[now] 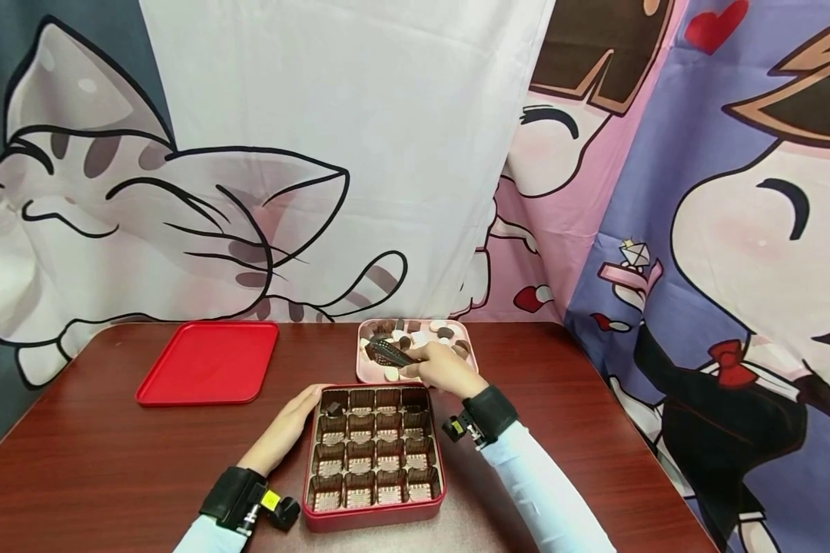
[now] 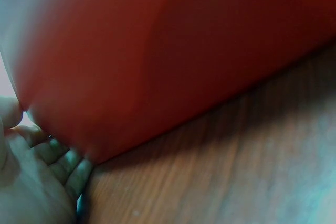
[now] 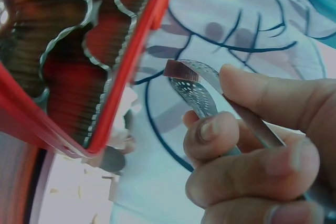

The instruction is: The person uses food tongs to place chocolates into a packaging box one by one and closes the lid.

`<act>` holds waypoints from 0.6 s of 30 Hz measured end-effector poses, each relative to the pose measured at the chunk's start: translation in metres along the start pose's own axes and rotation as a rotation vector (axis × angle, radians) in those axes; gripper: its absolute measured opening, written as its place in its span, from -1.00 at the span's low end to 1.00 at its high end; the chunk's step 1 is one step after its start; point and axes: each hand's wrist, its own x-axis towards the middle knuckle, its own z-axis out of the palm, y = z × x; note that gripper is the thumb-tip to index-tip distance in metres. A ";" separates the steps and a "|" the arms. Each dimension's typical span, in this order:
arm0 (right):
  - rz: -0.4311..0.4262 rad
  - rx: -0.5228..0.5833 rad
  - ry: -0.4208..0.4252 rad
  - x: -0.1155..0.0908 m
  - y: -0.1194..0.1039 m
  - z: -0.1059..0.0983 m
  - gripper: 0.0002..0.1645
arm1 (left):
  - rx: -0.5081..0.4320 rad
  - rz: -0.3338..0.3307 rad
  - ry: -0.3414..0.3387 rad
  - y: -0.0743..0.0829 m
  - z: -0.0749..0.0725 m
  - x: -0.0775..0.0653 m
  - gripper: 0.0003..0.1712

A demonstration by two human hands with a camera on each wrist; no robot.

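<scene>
My right hand (image 1: 449, 370) holds metal tongs (image 3: 202, 95) with perforated ends, thumb on one arm and fingers curled round the other. A small brown block, seemingly chocolate (image 3: 176, 70), sits between the tong ends. In the head view the tongs are over a pink tray (image 1: 362, 361) of brown and white pieces. My left hand (image 1: 287, 430) holds the upper left corner of a red square tin (image 1: 376, 521); its fingers (image 2: 63, 163) lie against the side. Inside the tin is a divided brown insert (image 1: 373, 439), with a dark piece (image 1: 334, 409) in its far left compartment.
A flat red tray or lid (image 1: 210, 365) lies at the back left of the brown table (image 1: 97, 461). Behind the table hangs a printed cloth (image 1: 373, 153) with cartoon figures. The pink tray stands just beyond the tin.
</scene>
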 end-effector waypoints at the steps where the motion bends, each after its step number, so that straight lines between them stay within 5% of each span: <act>1: -0.014 0.006 0.005 -0.005 -0.001 -0.001 -0.44 | -0.002 0.005 -0.003 0.000 -0.001 0.000 -0.31; 11: -0.092 -0.039 -0.006 -0.042 -0.001 0.001 -0.65 | 0.116 0.051 0.048 0.006 0.005 -0.006 -0.19; 18: -0.085 -0.050 -0.051 -0.050 -0.003 0.014 -0.53 | 0.132 0.033 0.053 0.011 0.007 -0.007 -0.15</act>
